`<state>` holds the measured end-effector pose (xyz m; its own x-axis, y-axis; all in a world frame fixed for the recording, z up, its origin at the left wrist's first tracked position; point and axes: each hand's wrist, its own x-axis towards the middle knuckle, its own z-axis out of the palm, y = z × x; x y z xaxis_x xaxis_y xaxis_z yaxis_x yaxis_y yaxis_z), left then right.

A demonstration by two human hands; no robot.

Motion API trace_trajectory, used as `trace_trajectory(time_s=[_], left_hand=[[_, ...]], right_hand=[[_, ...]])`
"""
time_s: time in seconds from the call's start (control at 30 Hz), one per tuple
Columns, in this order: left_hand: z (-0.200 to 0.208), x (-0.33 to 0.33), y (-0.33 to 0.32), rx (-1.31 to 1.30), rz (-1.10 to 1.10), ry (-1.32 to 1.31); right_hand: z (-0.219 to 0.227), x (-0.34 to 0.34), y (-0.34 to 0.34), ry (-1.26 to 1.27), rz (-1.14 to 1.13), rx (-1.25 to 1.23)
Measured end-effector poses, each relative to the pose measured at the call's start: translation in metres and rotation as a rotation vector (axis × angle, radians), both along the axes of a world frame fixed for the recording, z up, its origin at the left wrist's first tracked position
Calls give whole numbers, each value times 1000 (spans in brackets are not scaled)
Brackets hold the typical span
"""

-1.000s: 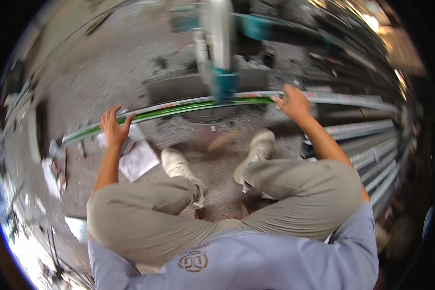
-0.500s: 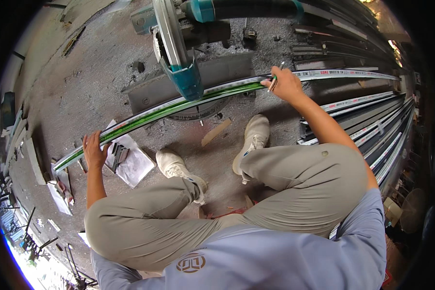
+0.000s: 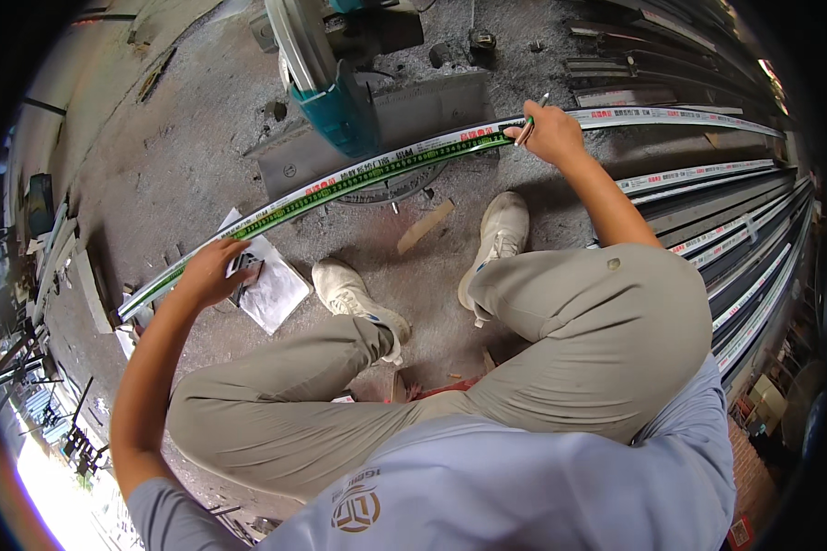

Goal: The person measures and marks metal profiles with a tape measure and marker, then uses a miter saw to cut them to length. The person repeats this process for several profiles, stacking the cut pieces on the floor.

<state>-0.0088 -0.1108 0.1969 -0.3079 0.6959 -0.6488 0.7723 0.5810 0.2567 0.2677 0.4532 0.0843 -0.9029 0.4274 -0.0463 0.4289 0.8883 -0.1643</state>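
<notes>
A long white-and-silver metal profile (image 3: pixel 413 149) runs from lower left to upper right, with a green tape-measure blade (image 3: pixel 340 186) stretched along its near edge. My right hand (image 3: pixel 553 135) is closed around a slim pen (image 3: pixel 545 99), its fingertips at the right end of the green blade. Beside the profile's left part is my left hand (image 3: pixel 209 275), fingers stretched out over the near edge and thumb apart. A small dark object, partly hidden by this hand, lies on a white paper sheet (image 3: pixel 277 292). Above the profile's middle stands the teal guard of a cutting saw (image 3: pixel 340 115).
Behind the profile is the saw's grey fence (image 3: pixel 294 165). More profiles (image 3: pixel 708 243) lie stacked at the right. My two pale shoes (image 3: pixel 347 292) rest on the dusty floor, with a flat tan offcut (image 3: pixel 425 228) between them and the saw.
My left hand has moved right along the profile, its fingers loosening from around it. The tape's markings now face up. My right hand stays near the same spot with the pen.
</notes>
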Motion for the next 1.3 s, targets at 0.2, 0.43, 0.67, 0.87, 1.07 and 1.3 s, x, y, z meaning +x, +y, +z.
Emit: trace_trajectory(time_s=[0.2,0.43,0.67,0.87,1.07,1.3], left_hand=[[-7,80,147,308,-229,-69],[-120,186,311,511,-106,277],[-134,219,361,528,33,248],[-130,219,364,489,65,183],[-133,190,332,579,16,231],[-142,132,204,495,11,382]], right_hand=[[0,-6,2,-43,-28,-17],[4,-17,5,-31,-14,-27],[-9,-13,7,290,236,-65],[-11,-38,-53,463,136,-961],[-31,-43,-40,483,81,-1082],[-37,-43,-35,538,369,-467]])
